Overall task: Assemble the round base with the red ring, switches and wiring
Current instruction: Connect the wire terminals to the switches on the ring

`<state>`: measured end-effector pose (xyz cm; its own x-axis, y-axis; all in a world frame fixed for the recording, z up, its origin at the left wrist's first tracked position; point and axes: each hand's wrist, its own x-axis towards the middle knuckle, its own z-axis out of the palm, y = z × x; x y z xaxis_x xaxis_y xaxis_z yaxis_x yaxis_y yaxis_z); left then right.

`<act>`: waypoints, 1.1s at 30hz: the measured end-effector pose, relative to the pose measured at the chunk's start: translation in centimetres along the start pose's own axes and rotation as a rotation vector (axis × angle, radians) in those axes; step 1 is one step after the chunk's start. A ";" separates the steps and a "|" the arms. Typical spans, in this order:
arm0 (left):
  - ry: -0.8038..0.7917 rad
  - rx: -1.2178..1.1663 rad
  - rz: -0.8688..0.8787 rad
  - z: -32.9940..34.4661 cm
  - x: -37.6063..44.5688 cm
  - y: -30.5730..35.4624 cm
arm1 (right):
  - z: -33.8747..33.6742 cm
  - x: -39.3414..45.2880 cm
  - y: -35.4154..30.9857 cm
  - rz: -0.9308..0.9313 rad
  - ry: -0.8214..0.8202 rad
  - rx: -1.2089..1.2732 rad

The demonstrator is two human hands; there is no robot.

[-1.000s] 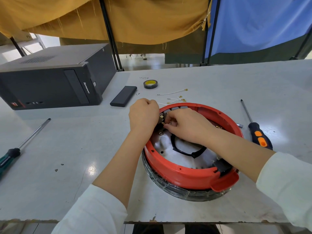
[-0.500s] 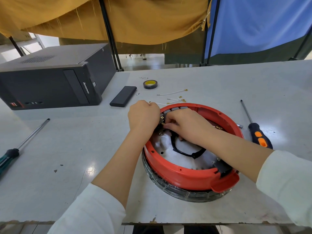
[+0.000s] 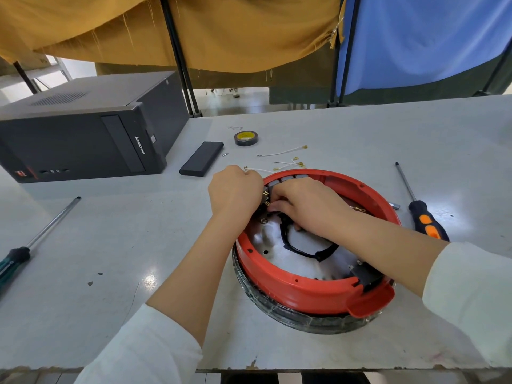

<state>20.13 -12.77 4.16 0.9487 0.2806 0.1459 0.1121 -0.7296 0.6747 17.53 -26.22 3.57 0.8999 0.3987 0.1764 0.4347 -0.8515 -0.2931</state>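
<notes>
Fingers of both hands curl over the switches (image 3: 286,179) inside the red ring (image 3: 304,292), their grip hidden.

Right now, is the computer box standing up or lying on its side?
Lying on its side. The computer case rests flat on the table, and its brand lettering runs sideways down the front panel.
</notes>
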 end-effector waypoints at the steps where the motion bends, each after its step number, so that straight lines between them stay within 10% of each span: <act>1: 0.005 -0.009 0.003 0.0 0.0 0.0 | 0.0 0.0 0.0 0.004 -0.004 0.014; 11: -0.008 -0.077 0.014 -0.4 -0.4 0.4 | -1.1 0.8 0.3 0.001 -0.165 0.090; 33: -0.028 -0.068 0.111 -0.3 -1.2 0.5 | -2.7 0.2 1.4 0.003 0.109 0.129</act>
<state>19.00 -13.32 4.52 0.9621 0.1821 0.2030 -0.0137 -0.7112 0.7028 18.29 -28.25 5.68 0.8955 0.3509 0.2740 0.4389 -0.7989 -0.4113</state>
